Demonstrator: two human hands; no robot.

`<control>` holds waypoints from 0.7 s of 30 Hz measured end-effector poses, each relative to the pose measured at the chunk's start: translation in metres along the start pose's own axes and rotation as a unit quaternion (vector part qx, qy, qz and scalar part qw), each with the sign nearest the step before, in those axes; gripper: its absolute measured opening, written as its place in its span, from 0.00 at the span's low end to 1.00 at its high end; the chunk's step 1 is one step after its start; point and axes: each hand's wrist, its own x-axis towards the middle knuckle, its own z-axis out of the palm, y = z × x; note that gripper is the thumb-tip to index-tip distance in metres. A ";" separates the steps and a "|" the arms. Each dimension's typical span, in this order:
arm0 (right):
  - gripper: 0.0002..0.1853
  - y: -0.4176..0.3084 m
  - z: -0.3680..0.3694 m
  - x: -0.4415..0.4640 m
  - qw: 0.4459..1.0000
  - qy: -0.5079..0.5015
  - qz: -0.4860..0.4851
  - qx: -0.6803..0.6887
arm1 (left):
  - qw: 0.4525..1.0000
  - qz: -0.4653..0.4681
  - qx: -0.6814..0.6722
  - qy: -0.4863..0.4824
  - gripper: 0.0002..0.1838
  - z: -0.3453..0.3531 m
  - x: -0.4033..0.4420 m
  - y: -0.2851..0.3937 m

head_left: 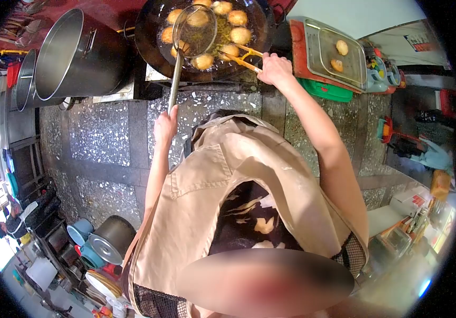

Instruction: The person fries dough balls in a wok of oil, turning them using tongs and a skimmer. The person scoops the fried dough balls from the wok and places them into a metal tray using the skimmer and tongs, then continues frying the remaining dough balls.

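My left hand (165, 126) is closed around the long metal handle of a wire skimmer (177, 79), whose round mesh head is over the left part of a dark wok (151, 58). Yellow-orange tongs (246, 64) are gripped in my right hand (275, 70), their tips at a golden fried ball (230, 50) in the oil. Several more browned balls float around the wok, such as one fried ball (240, 35) at the right and another fried ball (203, 62) near the front. Some balls show through the mesh; whether it touches them I cannot tell.
Right of the wok, a metal tray (320, 69) with a rack bears two fried pieces (341, 47), above a green basket (326, 90). A tall steel pot (109, 69) stands at the left. Behind lie a lidded pot (119, 233) and blue buckets (81, 230).
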 end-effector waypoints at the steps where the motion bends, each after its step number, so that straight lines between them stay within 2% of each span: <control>1: 0.28 -0.001 -0.001 0.000 1.000 -0.006 0.001 0.000 | 1.000 0.000 0.000 0.000 0.36 0.000 0.001 -0.001; 10: 0.31 -0.002 0.001 0.000 1.000 -0.021 0.015 0.017 | 1.000 0.000 0.007 -0.005 0.35 0.000 0.001 -0.003; 21: 0.29 -0.003 -0.001 -0.003 1.000 -0.011 0.004 0.016 | 1.000 0.003 0.002 -0.005 0.36 -0.003 -0.002 0.001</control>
